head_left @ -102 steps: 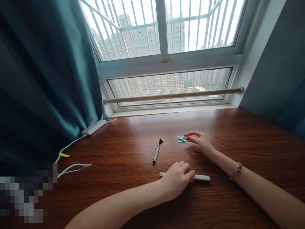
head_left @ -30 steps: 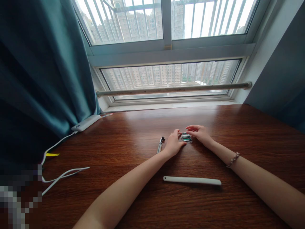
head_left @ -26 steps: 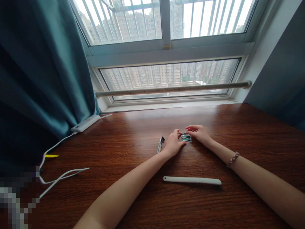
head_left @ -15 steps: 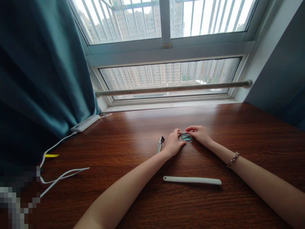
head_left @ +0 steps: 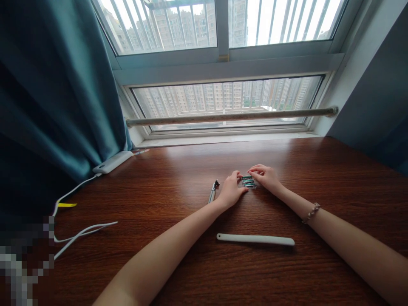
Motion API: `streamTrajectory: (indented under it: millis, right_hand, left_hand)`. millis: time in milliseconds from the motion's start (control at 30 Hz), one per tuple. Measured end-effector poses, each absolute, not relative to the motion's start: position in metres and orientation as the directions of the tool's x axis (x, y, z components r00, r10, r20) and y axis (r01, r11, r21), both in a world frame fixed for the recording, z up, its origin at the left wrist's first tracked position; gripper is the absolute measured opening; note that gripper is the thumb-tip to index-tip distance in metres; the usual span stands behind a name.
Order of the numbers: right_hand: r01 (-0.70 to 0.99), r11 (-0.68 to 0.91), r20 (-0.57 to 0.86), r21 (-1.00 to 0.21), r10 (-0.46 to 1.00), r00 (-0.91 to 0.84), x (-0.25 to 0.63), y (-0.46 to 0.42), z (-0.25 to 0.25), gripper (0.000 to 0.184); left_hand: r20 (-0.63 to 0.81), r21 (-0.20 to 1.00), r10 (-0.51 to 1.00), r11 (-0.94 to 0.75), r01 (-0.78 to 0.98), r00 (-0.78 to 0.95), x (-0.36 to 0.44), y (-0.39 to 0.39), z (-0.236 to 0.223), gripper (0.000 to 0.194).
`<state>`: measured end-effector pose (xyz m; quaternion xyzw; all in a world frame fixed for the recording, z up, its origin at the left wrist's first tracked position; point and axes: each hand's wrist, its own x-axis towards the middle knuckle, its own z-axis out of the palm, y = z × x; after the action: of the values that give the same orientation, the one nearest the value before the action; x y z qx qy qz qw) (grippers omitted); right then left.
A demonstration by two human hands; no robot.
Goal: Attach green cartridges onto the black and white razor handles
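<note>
A small clear tray of green razor cartridges (head_left: 248,182) lies on the brown wooden table (head_left: 178,263). My left hand (head_left: 231,190) rests against its left side, thumb and fingers curled around the tray's edge. My right hand (head_left: 267,177) is at its right side, fingertips pinched over the tray's far end. A dark razor handle (head_left: 212,192) with no head lies just left of my left hand. A long white cover (head_left: 255,239) lies nearer to me, between my forearms.
A white power bank (head_left: 112,162) with white cables (head_left: 81,233) sits at the table's back left by a teal curtain (head_left: 54,102). A window with a horizontal rail (head_left: 229,117) runs along the far edge. A blue wall stands at the right.
My left hand left the white cover and moved up to the cartridge tray. Over the last second both hands stay at the tray, and my right fingertips shift slightly over it.
</note>
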<state>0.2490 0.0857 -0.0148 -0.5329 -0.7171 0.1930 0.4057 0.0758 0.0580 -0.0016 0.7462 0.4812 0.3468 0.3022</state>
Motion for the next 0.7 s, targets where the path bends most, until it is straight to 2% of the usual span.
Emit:
streamTrajectory:
  millis: [300,700]
  right_hand:
    - [0.604,0.411,0.287,-0.683,0.911,-0.295,0.258,0.086,-0.013,0.023]
    - [0.604,0.456,0.269,-0.654,0.886,-0.377,0.255,0.078,-0.009,0.020]
  left_hand:
    - [0.243,0.767,0.917,-0.382,0.516,0.318,0.075,0.060,-0.006,0.055]
    - [0.266,0.734,0.902,-0.419,0.535,0.341,0.075,0.061,-0.009,0.052]
